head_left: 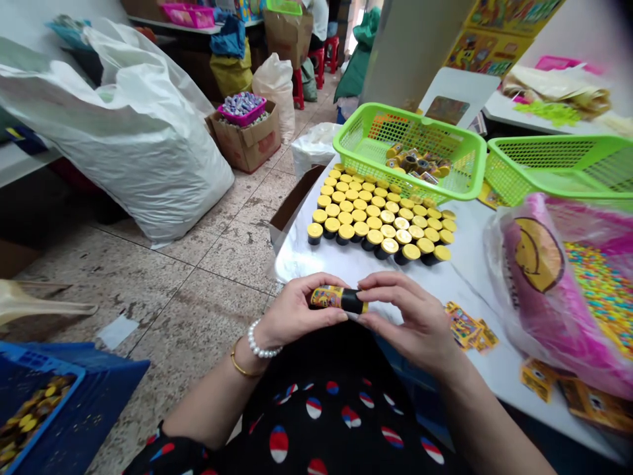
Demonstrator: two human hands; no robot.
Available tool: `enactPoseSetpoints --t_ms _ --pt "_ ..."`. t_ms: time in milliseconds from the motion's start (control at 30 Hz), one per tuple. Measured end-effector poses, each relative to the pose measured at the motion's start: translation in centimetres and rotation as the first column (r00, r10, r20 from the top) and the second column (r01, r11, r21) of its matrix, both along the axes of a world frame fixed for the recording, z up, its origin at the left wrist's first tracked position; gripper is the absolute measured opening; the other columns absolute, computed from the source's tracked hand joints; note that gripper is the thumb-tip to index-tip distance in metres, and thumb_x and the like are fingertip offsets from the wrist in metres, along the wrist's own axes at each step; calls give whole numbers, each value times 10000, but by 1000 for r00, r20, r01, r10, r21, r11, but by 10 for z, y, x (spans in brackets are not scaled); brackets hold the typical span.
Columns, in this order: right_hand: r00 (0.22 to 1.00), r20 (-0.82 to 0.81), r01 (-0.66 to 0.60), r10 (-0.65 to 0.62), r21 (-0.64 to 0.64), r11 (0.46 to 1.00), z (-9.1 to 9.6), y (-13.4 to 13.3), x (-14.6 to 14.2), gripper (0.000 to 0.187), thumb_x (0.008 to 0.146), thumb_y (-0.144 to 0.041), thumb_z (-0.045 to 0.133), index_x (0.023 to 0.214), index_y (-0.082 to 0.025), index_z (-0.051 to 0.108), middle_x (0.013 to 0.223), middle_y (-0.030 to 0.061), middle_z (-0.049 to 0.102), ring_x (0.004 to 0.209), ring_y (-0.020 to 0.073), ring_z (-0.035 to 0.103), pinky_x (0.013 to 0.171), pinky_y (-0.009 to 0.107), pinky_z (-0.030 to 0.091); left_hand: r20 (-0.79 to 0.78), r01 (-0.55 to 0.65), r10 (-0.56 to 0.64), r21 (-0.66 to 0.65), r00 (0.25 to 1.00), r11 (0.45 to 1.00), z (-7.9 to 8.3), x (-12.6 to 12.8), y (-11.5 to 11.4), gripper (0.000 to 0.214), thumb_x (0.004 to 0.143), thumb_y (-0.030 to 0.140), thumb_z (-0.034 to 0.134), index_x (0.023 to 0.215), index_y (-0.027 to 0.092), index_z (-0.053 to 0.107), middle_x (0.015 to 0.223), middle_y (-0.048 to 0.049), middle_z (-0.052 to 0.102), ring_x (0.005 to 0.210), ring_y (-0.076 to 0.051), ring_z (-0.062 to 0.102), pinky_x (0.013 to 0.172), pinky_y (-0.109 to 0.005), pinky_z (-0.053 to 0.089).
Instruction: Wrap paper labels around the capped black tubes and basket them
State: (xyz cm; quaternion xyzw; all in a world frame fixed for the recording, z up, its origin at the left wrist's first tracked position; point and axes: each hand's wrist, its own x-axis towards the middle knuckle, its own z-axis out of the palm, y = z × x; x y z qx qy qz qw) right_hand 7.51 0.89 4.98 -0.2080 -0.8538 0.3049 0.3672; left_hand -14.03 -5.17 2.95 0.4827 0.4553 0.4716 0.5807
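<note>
My left hand (299, 309) and my right hand (408, 320) both hold a small black tube (339, 299) between their fingers, low over my lap. A printed yellow label (326, 297) is wrapped partway around it. Just beyond my hands, several black tubes with yellow caps (380, 221) stand upright in tight rows on a white table (301, 260). Loose printed yellow labels (465, 326) lie near my right hand. A green plastic basket (410, 148) holding labelled tubes sits behind the rows, its front edge overlapping them.
A second green basket (558, 165) and a pink-printed plastic bag of colourful small items (554, 277) stand at the right. A blue crate of capped tubes (44, 412) sits at lower left on the tiled floor. A large white sack (123, 132) and a cardboard box (242, 142) stand beyond.
</note>
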Motion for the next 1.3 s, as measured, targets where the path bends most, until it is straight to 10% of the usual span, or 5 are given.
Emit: enactPoseSetpoints --t_ms 233,533,833,1100,1300 --pt "999 -14 -29 33 198 980 3 -5 1 365 836 -27 672 1152 -209 665 1081 98 652 1009 208 650 860 358 574 -30 -12 14 59 999 998 6 12 3 299 752 245 799 1024 158 712 934 -41 697 856 -154 631 811 -264 497" --pt "990 -51 137 -134 57 989 -14 -7 6 368 817 -142 740 1165 -209 639 1076 98 694 1017 225 666 896 375 565 125 -29 40 -92 991 995 5 17 4 297 778 238 785 1041 138 691 852 -51 727 673 -116 646 626 -222 517" --pt "955 -132 234 -265 -211 949 -30 -20 0 266 839 -161 729 1094 -233 701 1011 66 709 820 174 700 722 309 605 -94 -55 71 162 993 985 0 25 9 267 756 202 799 1013 170 734 1014 -71 726 940 -179 672 879 -294 522" --pt "973 -145 202 -181 140 969 -33 -20 9 423 833 -58 684 1208 -251 666 1046 92 696 944 215 697 792 352 612 148 -13 23 -70 989 997 -4 27 12 283 760 246 800 999 143 689 897 -55 715 782 -151 670 741 -270 546" --pt "939 -159 244 -306 -319 916 -36 -22 3 215 843 -246 736 1048 -213 679 951 69 707 811 196 699 724 343 613 55 -28 21 117 998 993 0 31 13 271 769 206 785 1025 166 705 1045 -74 675 992 -192 643 912 -306 506"
